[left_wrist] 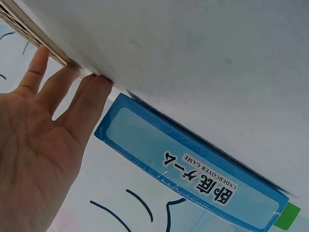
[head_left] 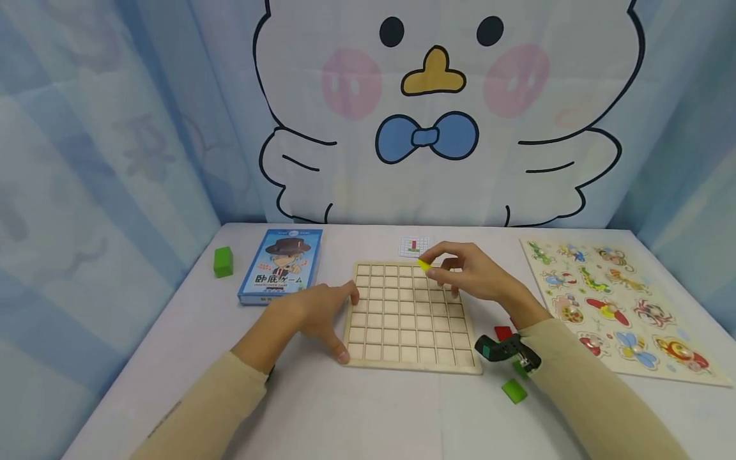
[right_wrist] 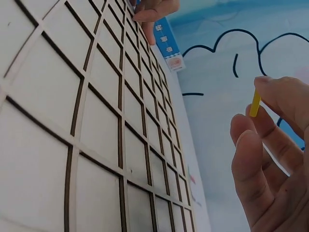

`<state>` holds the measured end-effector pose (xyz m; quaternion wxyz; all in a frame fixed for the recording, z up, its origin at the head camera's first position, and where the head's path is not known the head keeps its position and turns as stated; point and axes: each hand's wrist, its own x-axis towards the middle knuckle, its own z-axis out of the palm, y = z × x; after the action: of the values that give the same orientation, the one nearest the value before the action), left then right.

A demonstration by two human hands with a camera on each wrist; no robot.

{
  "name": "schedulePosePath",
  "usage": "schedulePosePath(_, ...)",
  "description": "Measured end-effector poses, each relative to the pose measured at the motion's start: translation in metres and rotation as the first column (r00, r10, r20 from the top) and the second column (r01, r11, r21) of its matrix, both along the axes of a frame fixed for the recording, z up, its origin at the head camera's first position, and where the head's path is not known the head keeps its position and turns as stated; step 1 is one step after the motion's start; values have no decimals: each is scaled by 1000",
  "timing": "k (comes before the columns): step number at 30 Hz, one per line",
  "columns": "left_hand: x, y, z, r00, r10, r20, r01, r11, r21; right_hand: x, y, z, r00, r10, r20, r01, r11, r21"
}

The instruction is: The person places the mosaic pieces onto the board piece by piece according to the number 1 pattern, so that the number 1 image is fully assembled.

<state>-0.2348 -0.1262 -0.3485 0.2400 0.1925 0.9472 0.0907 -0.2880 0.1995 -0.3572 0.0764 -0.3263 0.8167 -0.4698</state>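
A wooden board (head_left: 398, 335) with a raised square grid lies flat on the white table. My left hand (head_left: 323, 312) rests at its left edge, thumb near the front corner and fingers spread along the side. In the left wrist view those fingers (left_wrist: 72, 92) are fairly straight against the board's edge. Above the far part of the grid, my right hand (head_left: 470, 273) pinches a small yellow tile (head_left: 423, 264) between thumb and finger. Seen edge-on in the right wrist view, the yellow tile (right_wrist: 255, 103) is thin and clear of the grid.
Behind the board lies a small pattern card (head_left: 414, 246). At left are a blue game box (head_left: 282, 265) and a green block (head_left: 223, 262). Beside my right forearm lie a red tile (head_left: 503, 333) and green tiles (head_left: 514, 391). An insect picture board (head_left: 623, 313) lies at far right.
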Motion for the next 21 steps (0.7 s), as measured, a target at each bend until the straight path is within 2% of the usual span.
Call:
schedulePosePath(8, 0, -1, -3, 1000, -3, 0, 3, 997, 77, -13, -18, -6, 1000, 23, 18, -24, 1000, 8)
schedulePosePath(21, 1, -2, -3, 1000, 8, -5, -8, 999, 35, -29, -49, -15, 999, 30, 35, -33, 995, 90)
